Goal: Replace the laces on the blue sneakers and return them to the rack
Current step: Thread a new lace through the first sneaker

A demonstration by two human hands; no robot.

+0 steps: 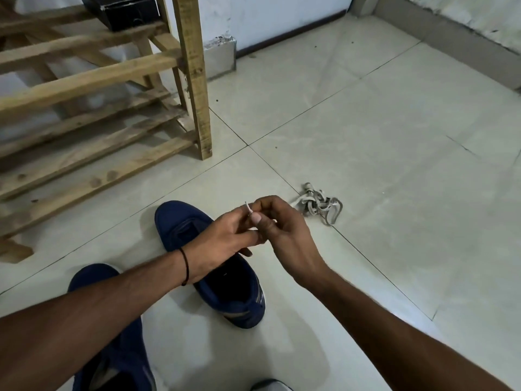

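Wood slats of a pale rack [84,108] stand beyond the dark blue fabric sneaker [172,224], with a black cardboard box [127,9] on an upper shelf. Right of this sneaker's toe lies a tangled heap of grey flat laces [318,206]. Left of it lies the second blue sneaker [112,348], partly under the left forearm. Above the sneaker's tongue, the left hand [222,244] and the right hand [284,230] meet, and both pinch the thin white lace tip [248,208], which sticks up between the fingers.

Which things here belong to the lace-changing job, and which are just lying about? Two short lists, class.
Job: lace pinched by left hand and right hand; sneaker beneath them; second sneaker; lace pile; wooden rack.
Lying about: black box on the rack; metal block by the wall.
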